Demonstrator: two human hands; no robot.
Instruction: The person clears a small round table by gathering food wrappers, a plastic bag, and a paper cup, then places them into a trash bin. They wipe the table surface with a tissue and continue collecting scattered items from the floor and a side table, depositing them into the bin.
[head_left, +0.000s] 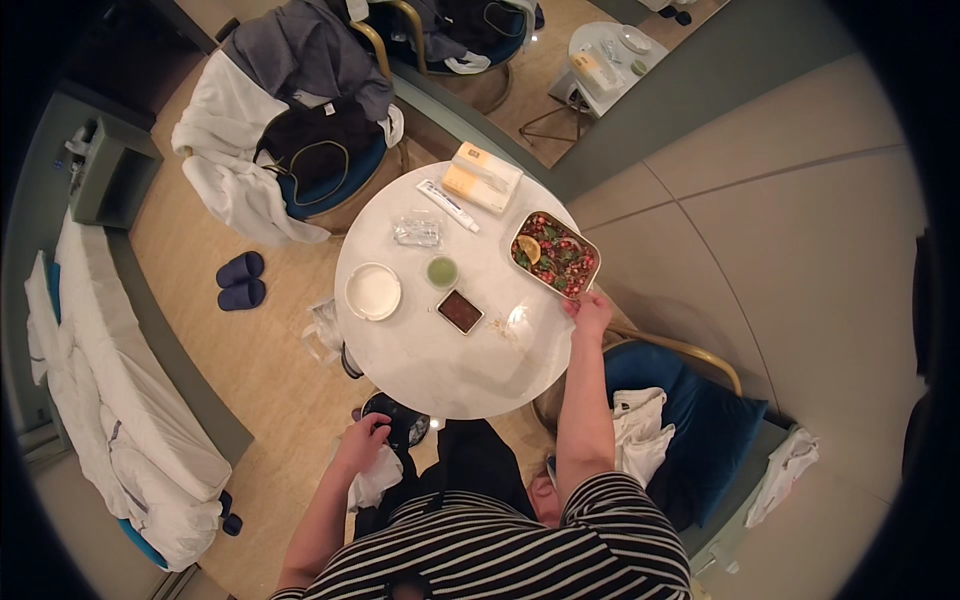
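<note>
At the right edge of the round white table (465, 375), my right hand (590, 311) has its fingers on the near corner of a rectangular food container (556, 255). Red pieces, green leaves and a lemon slice fill it. My left hand (364, 442) hangs below the table edge with bent fingers. A crumpled white tissue or thin bag (376, 476) shows beside its wrist; whether the hand holds it is unclear. A small tray of dark sauce (460, 312), a cup of green sauce (442, 271) and a round white dish (373, 291) stand on the table.
A tissue pack (482, 178), a white tube (448, 205) and clear wrapping (418, 230) lie toward the table's back. Clothes cover a blue chair (337, 180) beyond. A second blue chair (645, 375) is at right. Slippers (241, 281) and a dark bin (397, 420) are on the floor.
</note>
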